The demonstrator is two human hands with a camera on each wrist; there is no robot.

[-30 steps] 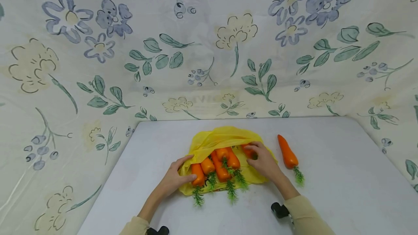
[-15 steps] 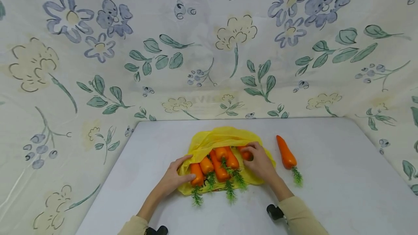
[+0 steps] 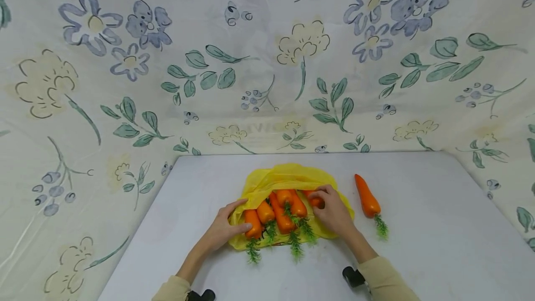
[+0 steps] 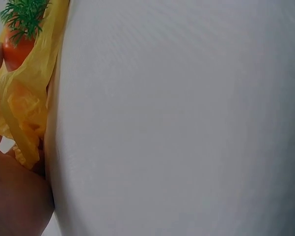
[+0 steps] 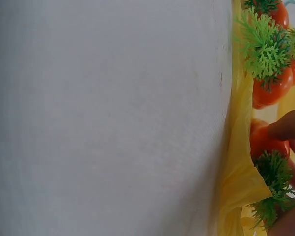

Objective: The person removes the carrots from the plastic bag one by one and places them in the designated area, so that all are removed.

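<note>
A yellow plastic bag [image 3: 288,171] lies on its side, its mouth toward me, with several orange toy carrots [image 3: 281,215] inside. Their green tops stick out over the lower edge. At the bag's left edge my left hand [image 3: 223,227] grips the plastic, its thumb against the leftmost carrot [image 3: 252,224]; the bunched yellow film shows by that hand in the left wrist view. Reaching into the mouth on the right, my right hand [image 3: 334,212] holds a carrot [image 5: 267,140] by its thick end. Its pointed end is hidden under the bag.
Right of the bag, a single carrot [image 3: 368,196] lies on the white table [image 3: 439,226], its leafy top toward me. Behind the table hangs a flower-patterned cloth [image 3: 259,82]. Black wrist devices [image 3: 353,277] sit beside the sleeves.
My right hand has shifted left with its carrot, closer to the others in the bag, and then stays nearly in place. The left hand keeps its place on the bag.
</note>
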